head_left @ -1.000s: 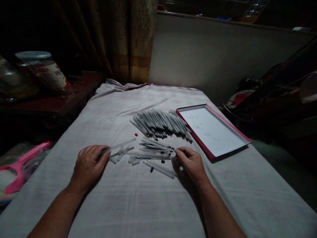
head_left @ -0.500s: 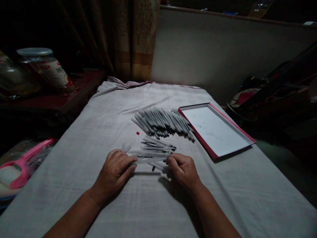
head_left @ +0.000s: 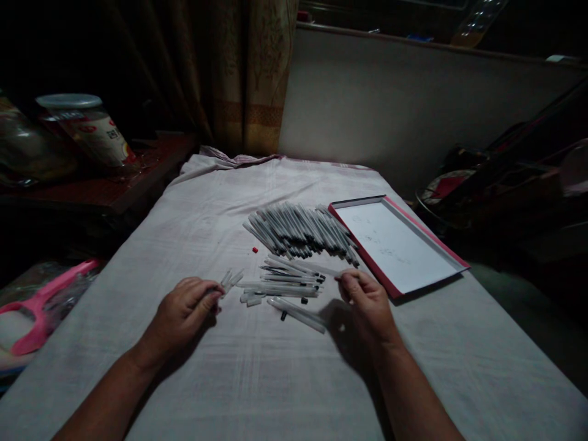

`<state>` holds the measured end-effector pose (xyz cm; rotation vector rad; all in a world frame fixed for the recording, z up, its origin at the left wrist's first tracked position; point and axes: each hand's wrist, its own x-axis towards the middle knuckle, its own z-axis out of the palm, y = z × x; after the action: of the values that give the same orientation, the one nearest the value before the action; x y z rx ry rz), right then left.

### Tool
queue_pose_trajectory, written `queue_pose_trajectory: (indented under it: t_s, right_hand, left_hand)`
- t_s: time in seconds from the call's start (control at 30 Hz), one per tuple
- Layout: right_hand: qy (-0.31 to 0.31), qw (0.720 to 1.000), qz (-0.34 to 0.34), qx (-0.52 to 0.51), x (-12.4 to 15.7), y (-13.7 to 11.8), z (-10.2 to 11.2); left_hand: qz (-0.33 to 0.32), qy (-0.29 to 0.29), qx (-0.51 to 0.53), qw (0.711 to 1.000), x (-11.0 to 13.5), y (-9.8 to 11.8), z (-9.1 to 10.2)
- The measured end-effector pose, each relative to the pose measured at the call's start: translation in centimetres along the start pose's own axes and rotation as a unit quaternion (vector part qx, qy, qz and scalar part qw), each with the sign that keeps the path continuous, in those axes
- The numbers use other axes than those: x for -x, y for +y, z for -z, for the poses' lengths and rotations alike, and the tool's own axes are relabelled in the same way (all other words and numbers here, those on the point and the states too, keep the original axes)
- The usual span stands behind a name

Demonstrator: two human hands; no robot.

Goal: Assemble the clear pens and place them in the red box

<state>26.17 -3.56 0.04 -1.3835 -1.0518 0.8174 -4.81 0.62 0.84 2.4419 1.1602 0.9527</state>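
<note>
My right hand (head_left: 365,300) pinches a translucent pen barrel (head_left: 325,269), which points left above the cloth. My left hand (head_left: 188,306) is closed, thumb against fingers; whatever it may grip is hidden. Just beyond its fingertips lie several clear pen caps (head_left: 233,279). Between the hands is a loose group of pen barrels and refills (head_left: 289,286). Nearer to me, a couple of clear barrels (head_left: 298,315) lie at a slant, with a small black plug (head_left: 283,315) beside them. A large heap of black-tipped pens (head_left: 301,226) spreads out behind.
A shallow red-edged box lid (head_left: 399,245) with a white inside lies at the right. A small red piece (head_left: 255,250) sits left of the heap. A pink-handled item (head_left: 50,300) and a lidded jar (head_left: 92,131) stand off to the left, beyond the cloth-covered table (head_left: 257,380).
My hands have moved apart: the left toward the left, the right rightward with a barrel in it. The barrel that spanned both hands is no longer between them.
</note>
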Motion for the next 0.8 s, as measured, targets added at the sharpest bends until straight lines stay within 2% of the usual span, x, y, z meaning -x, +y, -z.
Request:
queue_pose_trajectory:
  t_s: [0.07,0.13,0.2,0.3,0.43,0.53,0.63,0.73,0.8]
  right_hand:
    - [0.023,0.999,0.022,0.028,-0.6,0.7,0.4]
    - [0.002,0.994,0.067,0.088,-0.9,1.1,0.0]
    - [-0.020,0.977,0.134,0.163,-0.7,1.4,-0.9]
    - [-0.032,0.941,0.210,0.264,-0.4,1.5,-2.2]
    - [-0.039,0.908,0.238,0.342,-0.5,1.6,-2.5]
    - [-0.029,0.904,0.231,0.358,-1.5,1.8,-1.5]
    - [0.023,0.902,0.183,0.391,-3.2,2.0,0.4]
    - [0.096,0.874,0.125,0.459,-4.9,2.1,2.1]
    - [0.120,0.851,0.089,0.503,-5.7,2.0,2.5]
  left_hand:
    - [0.036,0.034,-0.003,0.999,-0.1,-0.6,0.3]
    - [0.040,0.062,-0.014,0.997,-0.3,-0.9,0.0]
    - [0.037,0.077,-0.032,0.996,-0.4,-1.2,-0.6]
    - [0.046,0.068,-0.064,0.995,-0.3,-1.8,-1.4]
    - [0.062,0.039,-0.089,0.993,0.1,-2.8,-2.0]
    - [0.062,0.032,-0.090,0.993,0.3,-3.2,-2.3]
    - [0.067,0.037,-0.081,0.994,0.4,-3.4,-2.4]
    - [0.074,0.042,-0.076,0.993,0.5,-3.5,-2.4]
    - [0.077,0.042,-0.073,0.993,0.5,-3.5,-2.5]
